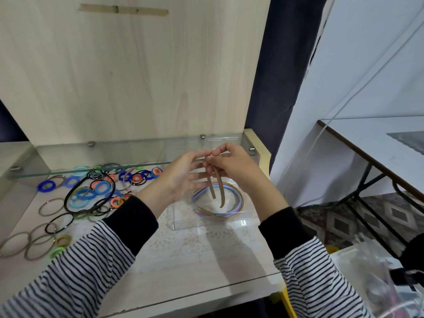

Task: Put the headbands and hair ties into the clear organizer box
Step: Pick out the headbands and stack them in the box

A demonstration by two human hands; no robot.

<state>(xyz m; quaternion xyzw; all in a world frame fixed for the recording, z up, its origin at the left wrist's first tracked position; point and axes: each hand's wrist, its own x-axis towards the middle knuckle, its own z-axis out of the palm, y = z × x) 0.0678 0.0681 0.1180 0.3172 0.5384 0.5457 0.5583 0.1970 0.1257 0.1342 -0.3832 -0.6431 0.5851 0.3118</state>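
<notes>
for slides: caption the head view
Right hand pinches a tan headband over the clear organizer box, left hand touching it

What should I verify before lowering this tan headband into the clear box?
1. Right hand pinches the tan headband at its top: ok.
2. Left hand hold on it: cannot tell.
3. Headband ends hang over the clear organizer box: ok.
4. Room beside the pastel headbands inside: looks ok.
5. Hair ties boxed: not ok, they lie on the table, left.
</notes>
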